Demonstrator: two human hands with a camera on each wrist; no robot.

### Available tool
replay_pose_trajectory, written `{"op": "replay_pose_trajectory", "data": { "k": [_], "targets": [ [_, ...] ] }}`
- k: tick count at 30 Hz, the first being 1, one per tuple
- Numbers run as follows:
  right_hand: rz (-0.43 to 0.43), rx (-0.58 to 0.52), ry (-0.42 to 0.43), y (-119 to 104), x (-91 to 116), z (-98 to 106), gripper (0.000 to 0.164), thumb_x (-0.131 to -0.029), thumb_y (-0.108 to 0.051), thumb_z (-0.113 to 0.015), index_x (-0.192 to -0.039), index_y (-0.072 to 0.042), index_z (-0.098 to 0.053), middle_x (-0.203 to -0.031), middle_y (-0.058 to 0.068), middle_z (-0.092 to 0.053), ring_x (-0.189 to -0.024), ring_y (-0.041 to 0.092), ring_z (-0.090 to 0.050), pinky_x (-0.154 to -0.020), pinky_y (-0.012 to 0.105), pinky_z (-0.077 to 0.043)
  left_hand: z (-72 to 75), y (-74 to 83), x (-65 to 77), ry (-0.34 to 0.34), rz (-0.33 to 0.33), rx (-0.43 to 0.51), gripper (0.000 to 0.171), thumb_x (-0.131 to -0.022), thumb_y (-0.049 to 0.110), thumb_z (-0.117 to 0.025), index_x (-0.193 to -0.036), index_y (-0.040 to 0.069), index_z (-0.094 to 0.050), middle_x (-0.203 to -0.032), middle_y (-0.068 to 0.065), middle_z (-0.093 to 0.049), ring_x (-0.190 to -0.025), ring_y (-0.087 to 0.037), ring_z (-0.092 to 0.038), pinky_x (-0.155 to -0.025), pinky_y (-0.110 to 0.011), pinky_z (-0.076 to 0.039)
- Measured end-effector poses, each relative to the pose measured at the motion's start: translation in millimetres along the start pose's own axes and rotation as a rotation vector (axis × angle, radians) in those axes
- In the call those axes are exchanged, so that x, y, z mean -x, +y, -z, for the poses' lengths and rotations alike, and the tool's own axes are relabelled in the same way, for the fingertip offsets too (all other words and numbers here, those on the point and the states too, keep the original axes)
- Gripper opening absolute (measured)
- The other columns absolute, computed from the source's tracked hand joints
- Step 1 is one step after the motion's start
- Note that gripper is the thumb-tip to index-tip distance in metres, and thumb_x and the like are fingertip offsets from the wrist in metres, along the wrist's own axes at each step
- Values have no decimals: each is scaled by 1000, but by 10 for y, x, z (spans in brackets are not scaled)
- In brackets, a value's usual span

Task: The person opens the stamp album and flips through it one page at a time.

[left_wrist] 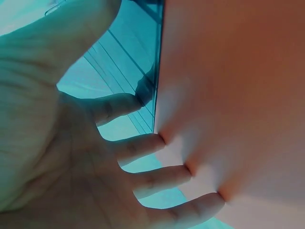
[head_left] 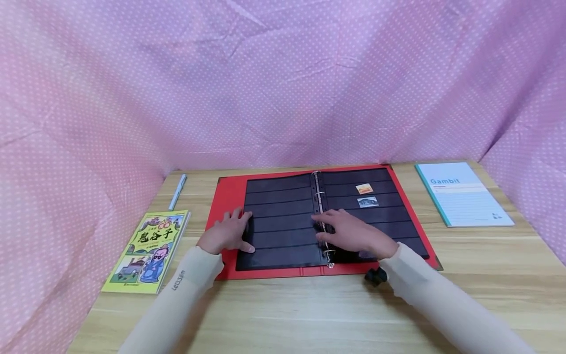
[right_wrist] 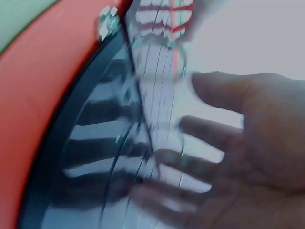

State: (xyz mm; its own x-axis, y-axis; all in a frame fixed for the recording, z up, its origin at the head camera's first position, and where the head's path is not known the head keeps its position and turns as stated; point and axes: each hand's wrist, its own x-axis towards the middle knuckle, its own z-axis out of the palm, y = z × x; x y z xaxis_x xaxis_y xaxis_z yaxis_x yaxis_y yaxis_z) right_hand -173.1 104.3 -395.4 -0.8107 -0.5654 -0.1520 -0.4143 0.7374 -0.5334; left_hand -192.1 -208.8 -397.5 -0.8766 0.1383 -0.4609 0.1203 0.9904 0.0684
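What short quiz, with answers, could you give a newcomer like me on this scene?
1. True or false: the orange stamp sits on the left page of the binder.
2. Which thing on the table lies nearest the pen, apart from the binder?
3. Fill in: the fingers of the right hand are over the binder's metal ____.

Key: 1. False: right page. 2. Yellow book. 3. Rings.

Dotted pink cloth backs your desk
You see it hang creased, behind and beside the pale wood grain.
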Motion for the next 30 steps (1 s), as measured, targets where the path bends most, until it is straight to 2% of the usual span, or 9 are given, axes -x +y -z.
{"op": "replay_pose_trajectory", "data": {
  "k": [3, 6, 11, 16, 23, 30],
  "targets": [
    [-44, -58, 37, 149, 107, 88, 54, -96, -37, -54, -144, -16, -41, -142, 13, -43, -131, 33, -37, -103, 54, -32, -6, 5, -6, 2, 1, -10, 105, -67, 40, -84, -149, 12, -26, -151, -20, -17, -133, -43, -21, -98, -63, -31],
    [-79, -33, 80, 339, 272, 174, 53, -95, -37, -55, -141, -12, -45, -137, 13, -49, -126, 32, -43, -101, 53, -35, -15, 17, -4, 5, -7, -18, 105, -67, 40, -84, -149, 12, -26, -151, -21, -18, -132, -43, -22, -98, -62, -32],
    [-147, 77, 142, 701, 649, 286, 50, -91, -33, -62, -129, -2, -55, -128, 24, -52, -119, 41, -46, -96, 57, -37, -17, 43, 16, 3, -6, -28, 105, -68, 41, -83, -150, 12, -25, -151, -20, -18, -132, -42, -22, -99, -60, -33],
    [-232, 107, 185, 972, 940, 328, 53, -86, -31, -69, -122, 6, -57, -125, 33, -49, -115, 49, -44, -93, 61, -37, -4, 44, 32, 4, 2, -29, 104, -68, 40, -83, -150, 12, -26, -150, -21, -18, -132, -43, -22, -99, -60, -33],
    [-275, 96, 171, 1121, 1057, 342, 65, -83, -34, -72, -123, 13, -52, -128, 39, -43, -116, 54, -40, -92, 63, -35, -17, 20, 44, 10, -5, -29, 103, -69, 41, -82, -149, 12, -27, -149, -22, -20, -130, -43, -24, -98, -62, -32],
    [-288, 134, 172, 1140, 1025, 372, 65, -82, -37, -72, -122, 12, -54, -122, 38, -49, -110, 52, -45, -89, 62, -39, -9, 22, 35, 19, -14, -22, 102, -68, 41, -83, -149, 11, -28, -150, -22, -20, -130, -43, -24, -97, -62, -34]
  ]
}}
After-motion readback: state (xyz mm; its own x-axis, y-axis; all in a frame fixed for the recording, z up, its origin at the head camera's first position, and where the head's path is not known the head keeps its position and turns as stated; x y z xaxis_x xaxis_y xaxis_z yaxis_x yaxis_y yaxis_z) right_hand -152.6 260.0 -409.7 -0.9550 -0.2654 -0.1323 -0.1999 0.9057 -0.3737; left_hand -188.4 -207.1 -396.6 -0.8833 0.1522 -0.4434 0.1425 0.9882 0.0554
